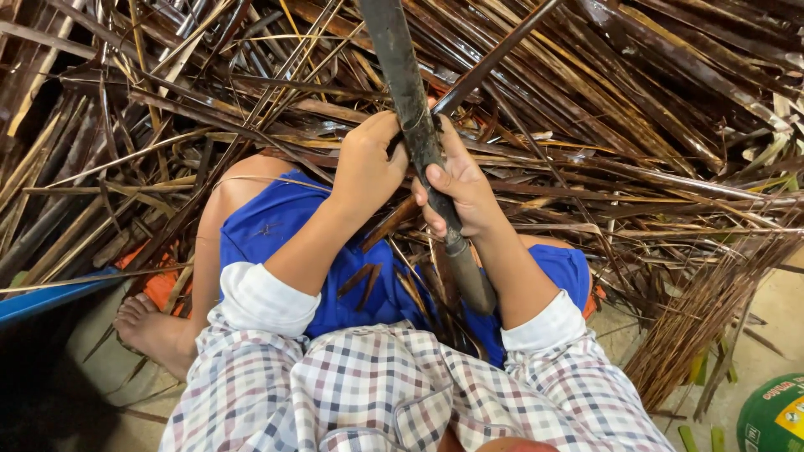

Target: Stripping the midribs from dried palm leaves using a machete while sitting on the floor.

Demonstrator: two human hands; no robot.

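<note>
A great heap of dark brown palm-leaf stalks and strips [586, 109] fills the ground ahead and spreads under the person's knees. The person sits with blue shorts [276, 222] over bent legs, a checked shirt [385, 393] with rolled white cuffs, and a bare foot [155, 331] on the floor at the left. A long dark blade with a rounded handle [419, 142] stands nearly upright between the knees. The right hand [461, 188] has its fingers clenched around the blade's lower part, just above the handle. The left hand [368, 163] is closed on a thin dark stalk [494, 54] pressed against the blade's edge. A green round container [775, 414] sits at the lower right corner.
</note>
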